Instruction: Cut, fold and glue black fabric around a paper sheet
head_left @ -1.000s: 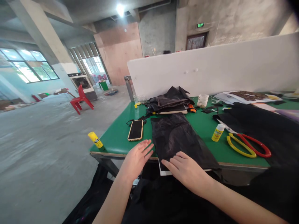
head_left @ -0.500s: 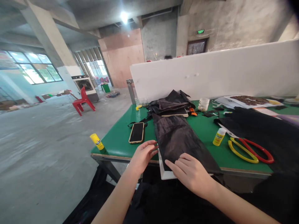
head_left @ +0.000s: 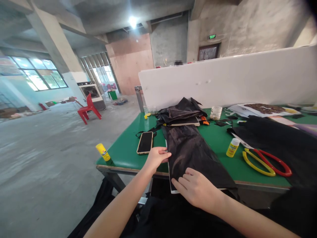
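Lying under both hands (head_left: 198, 188) — black fabric (head_left: 190, 152)

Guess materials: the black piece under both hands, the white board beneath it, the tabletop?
Black piece: thin woven synthetic, probably; slight sheen and soft creases. Left hand grips its edge, right hand presses flat on it. White board: stiff, thin edge; card or plastic, can't tell. Tabletop: smooth matte green, likely rubber or vinyl mat.

The fabric sheet (head_left: 190, 155) lies on the table (head_left: 126, 150), phone (head_left: 145, 142) left, scissors (head_left: 264, 158) right.
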Demonstrator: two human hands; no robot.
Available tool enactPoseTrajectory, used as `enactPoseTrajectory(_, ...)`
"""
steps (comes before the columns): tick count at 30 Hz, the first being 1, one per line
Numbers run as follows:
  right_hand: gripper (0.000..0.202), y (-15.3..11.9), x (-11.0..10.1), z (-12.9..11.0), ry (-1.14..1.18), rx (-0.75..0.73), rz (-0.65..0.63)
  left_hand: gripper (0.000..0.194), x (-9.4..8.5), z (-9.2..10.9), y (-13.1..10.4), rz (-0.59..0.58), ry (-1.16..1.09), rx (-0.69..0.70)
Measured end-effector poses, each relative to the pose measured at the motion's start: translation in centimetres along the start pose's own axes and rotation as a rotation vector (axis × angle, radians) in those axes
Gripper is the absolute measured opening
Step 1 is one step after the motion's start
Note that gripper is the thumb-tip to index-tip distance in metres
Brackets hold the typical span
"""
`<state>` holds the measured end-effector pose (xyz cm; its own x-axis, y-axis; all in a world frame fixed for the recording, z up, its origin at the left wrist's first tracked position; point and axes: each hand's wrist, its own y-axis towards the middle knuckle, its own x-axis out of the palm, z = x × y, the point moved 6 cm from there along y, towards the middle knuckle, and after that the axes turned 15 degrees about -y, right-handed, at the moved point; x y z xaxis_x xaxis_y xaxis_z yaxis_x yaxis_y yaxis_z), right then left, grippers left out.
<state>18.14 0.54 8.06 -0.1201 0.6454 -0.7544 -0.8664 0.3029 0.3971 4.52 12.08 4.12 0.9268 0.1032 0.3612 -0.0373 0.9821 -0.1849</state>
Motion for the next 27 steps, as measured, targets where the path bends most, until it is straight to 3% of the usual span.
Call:
enactPoseTrajectory(2,0.020,0.2,-0.3,0.4,0.085,-0.006,-0.059,0.047,-0.2,-0.5,0.2,0.006,0.005,-0.015)
enactPoseTrajectory(4,0.039,0.8,-0.9,1.8,0.216,0.018,-0.093,0.047,-0.5,-0.9,0.2,-0.003,0.005,-0.040)
enactPoseTrajectory(6,0.057,1.8,-1.1,4.3,0.319,0.089,-0.096,0.047,-0.7,-1.2,0.2,-0.026,-0.002,-0.067)
enactPoseTrajectory(7,0.054,2.3,-0.8,5.9,0.336,0.132,-0.102,0.046,-0.7,-1.3,0.2,-0.042,-0.007,-0.080)
enactPoseTrajectory(10,0.041,3.3,2.4,11.2,0.319,0.329,-0.138,0.045,-0.5,-1.3,0.2,-0.094,-0.021,-0.115)
enactPoseTrajectory(13,0.047,3.6,7.5,14.5,0.320,0.486,-0.196,0.050,-0.2,-1.2,0.4,-0.143,-0.028,-0.140)
enactPoseTrajectory(17,0.056,4.3,12.5,13.9,0.366,0.467,-0.231,0.064,-0.2,-0.9,0.9,-0.161,0.004,-0.160)
enactPoseTrajectory(21,0.058,5.3,14.0,11.6,0.402,0.474,-0.202,0.068,0.2,0.0,1.7,-0.170,0.074,-0.155)
enactPoseTrajectory(27,0.054,5.4,14.0,10.5,0.450,0.517,-0.122,0.025,1.5,2.0,3.1,-0.209,0.211,-0.113)
